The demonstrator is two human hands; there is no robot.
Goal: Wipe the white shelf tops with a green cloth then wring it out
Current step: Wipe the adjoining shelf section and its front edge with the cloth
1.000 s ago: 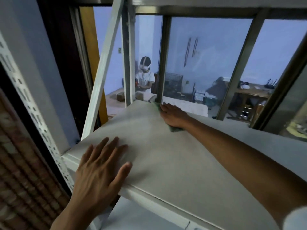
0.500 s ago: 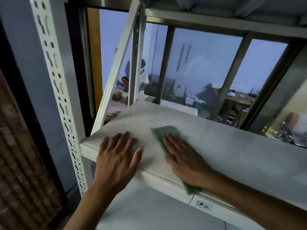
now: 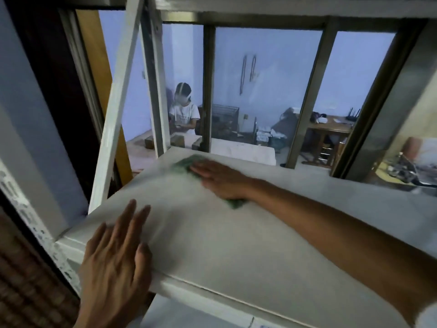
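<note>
— Hands first: where is your left one?
— Your left hand lies open and flat on the shelf front edge, holding nothing.
— And the right?
— Your right hand presses flat on the cloth at the shelf's far side, fingers extended.

Interior window with dark metal mullions faces a blue-walled room. Visible beyond: wooden desk, wire cage, seated person wearing a headset. Brick wall at lower left. Lighting dim.
</note>
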